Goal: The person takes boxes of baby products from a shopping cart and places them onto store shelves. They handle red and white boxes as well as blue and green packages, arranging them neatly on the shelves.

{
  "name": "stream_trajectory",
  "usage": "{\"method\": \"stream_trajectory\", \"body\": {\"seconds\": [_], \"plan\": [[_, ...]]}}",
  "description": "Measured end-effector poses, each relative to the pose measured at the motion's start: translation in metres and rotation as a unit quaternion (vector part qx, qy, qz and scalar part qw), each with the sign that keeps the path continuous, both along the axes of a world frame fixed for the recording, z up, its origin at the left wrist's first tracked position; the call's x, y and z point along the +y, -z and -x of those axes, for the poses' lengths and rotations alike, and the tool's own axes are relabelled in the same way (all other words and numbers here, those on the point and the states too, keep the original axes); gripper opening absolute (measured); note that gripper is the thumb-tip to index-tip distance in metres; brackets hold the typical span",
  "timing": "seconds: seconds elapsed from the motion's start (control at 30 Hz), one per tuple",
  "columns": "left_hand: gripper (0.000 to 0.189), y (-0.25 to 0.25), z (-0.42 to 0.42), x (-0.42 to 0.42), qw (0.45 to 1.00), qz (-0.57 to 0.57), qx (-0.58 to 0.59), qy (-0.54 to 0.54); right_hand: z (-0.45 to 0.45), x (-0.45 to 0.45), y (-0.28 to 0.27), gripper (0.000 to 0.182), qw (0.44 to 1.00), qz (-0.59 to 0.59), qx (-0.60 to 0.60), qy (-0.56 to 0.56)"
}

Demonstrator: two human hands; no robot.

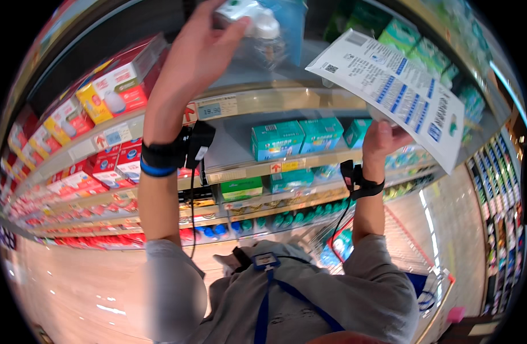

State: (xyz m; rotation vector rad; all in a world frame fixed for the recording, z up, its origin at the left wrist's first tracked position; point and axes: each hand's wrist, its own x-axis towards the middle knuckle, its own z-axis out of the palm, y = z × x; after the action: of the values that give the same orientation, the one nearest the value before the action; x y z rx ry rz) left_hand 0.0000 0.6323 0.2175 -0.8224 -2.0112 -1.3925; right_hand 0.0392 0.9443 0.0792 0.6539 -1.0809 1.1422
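My left hand reaches to the upper shelf, its thumb and fingers around a small white box. Just right of the thumb is a white-capped clear bottle, blurred, with a blue card behind it; whether these are joined to the box I cannot tell. In my right hand is a large blister-pack card, tilted, its white printed back facing up. That card covers most of my right fingers and the pack's front.
Red and yellow light-bulb boxes line the shelves at left. Teal boxes stand on the shelf below my hands, behind a price rail. A shopping cart is at my right, holding a blue-green package. Black straps with cables circle both wrists.
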Motion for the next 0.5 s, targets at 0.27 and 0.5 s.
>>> {"method": "stream_trajectory", "body": {"seconds": [0.27,0.5], "plan": [[0.05,0.114,-0.025,0.014,0.967,-0.22,0.126,0.011,-0.12,0.063,0.077,0.086,0.985,0.152,-0.073,0.022],[0.048,0.228,-0.095,0.112,0.872,0.199,0.236,-0.38,-0.268,0.143,0.199,0.069,0.87,0.403,-0.275,0.07]]}}
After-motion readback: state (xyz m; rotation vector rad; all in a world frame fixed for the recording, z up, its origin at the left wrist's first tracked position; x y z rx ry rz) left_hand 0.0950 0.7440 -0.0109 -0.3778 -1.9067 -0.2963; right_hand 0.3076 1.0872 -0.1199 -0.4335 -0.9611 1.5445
